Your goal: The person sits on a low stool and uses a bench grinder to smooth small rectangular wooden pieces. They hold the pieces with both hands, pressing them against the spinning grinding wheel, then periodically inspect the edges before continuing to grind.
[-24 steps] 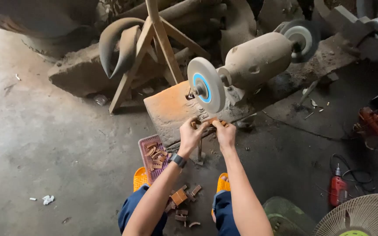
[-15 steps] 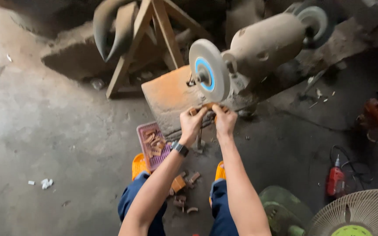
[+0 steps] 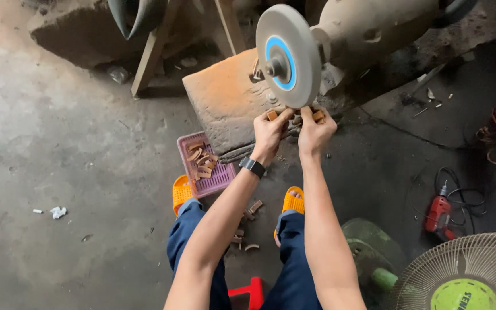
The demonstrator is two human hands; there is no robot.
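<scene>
Under the grey buffing wheel (image 3: 287, 54) with its round blue centre label, left hand (image 3: 269, 131) and right hand (image 3: 315, 130) pinch a small brown piece (image 3: 294, 115) tight against the rim. Below-left of the wheel sits the pink basket (image 3: 223, 177) of similar pieces; the view has drawn closer, and the hands sit just as before.

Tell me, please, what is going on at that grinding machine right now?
A seated person holds a small brown piece with both hands against the lower edge of the grey buffing wheel. The left hand and right hand pinch it from either side. A pink tray with similar pieces sits on the floor by the orange sandals; more lie scattered between the feet.
</scene>
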